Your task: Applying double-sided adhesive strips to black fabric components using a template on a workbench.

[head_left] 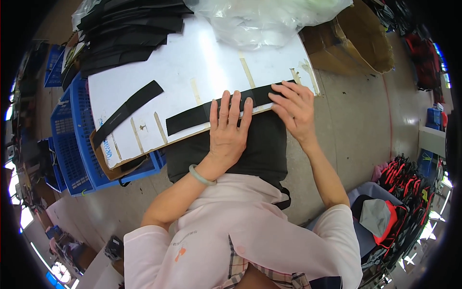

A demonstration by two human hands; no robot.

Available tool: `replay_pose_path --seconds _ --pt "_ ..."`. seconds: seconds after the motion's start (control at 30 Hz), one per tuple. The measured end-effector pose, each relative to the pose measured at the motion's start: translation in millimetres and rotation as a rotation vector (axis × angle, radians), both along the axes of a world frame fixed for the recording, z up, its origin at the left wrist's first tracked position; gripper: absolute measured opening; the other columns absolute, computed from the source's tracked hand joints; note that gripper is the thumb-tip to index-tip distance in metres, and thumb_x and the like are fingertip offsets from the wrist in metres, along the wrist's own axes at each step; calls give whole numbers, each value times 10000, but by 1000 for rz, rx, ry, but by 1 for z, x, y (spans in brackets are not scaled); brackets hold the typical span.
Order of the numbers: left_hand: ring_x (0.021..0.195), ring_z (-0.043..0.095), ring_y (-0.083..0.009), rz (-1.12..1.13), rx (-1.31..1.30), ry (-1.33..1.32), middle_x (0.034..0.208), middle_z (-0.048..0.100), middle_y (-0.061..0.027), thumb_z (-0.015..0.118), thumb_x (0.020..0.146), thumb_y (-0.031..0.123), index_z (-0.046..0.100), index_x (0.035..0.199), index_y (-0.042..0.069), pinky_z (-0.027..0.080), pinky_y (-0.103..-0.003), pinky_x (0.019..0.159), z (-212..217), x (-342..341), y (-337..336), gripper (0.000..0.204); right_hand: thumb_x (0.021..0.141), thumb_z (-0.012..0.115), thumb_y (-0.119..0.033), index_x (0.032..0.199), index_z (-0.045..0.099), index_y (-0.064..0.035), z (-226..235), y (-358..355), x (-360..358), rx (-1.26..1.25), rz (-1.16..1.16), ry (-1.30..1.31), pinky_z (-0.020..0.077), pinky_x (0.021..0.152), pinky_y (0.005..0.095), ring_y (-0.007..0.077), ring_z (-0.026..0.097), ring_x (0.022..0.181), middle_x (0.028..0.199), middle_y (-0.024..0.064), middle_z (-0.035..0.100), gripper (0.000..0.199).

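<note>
A long black fabric strip (pixel 190 120) lies along the near edge of the white board (pixel 178 72). My left hand (pixel 229 132) rests flat on the middle of this strip, fingers stretched out and slightly apart. Toward the strip's right end, my right hand (pixel 298 111) lies with its fingers bent a little and spread, fingertips touching the fabric. Its thumb is apart from the fingers, near the board's edge. A second black strip (pixel 127 110) lies at a slant on the left side of the board, touched by neither hand.
Stacked black fabric pieces (pixel 125 36) cover the far left of the board. Clear plastic bags (pixel 260 21) lie at the back. An opened cardboard box (pixel 356 41) stands at the far right, blue plastic crates (pixel 72 139) at the left. Red-and-black goods (pixel 399 188) are heaped at right.
</note>
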State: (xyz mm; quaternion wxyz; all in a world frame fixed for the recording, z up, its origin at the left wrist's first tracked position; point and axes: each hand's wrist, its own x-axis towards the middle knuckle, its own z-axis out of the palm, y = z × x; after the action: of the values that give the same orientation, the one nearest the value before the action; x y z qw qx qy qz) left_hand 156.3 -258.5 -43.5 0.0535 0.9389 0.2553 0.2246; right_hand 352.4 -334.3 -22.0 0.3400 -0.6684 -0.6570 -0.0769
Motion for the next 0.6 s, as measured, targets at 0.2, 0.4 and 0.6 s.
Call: replay_pose_path --seconds 0.2,0.4,0.6 --pt "1339 366 -394 1 34 22 1414 405 -209 609 795 44 469 1359 63 267 -541 1090 5 -2 1 582 702 745 -141 946 710 -102 25 32 19 -188 6 127 412 821 351 226 569 895 943 17 650 249" --pt "1246 445 -395 7 45 6 1285 493 -207 583 824 133 616 1198 68 311 -563 1050 -5 1 -5 381 696 758 -153 913 697 -79 48 98 -50 -245 420 207 431 795 347 236 572 879 917 38 653 237" --pt "1330 395 -368 42 -63 -57 1439 416 -155 503 899 189 489 1367 141 319 -516 1054 -3 3 -6 471 670 775 -166 821 676 -82 17 138 -115 -381 582 133 419 764 359 238 581 832 783 43 633 199"
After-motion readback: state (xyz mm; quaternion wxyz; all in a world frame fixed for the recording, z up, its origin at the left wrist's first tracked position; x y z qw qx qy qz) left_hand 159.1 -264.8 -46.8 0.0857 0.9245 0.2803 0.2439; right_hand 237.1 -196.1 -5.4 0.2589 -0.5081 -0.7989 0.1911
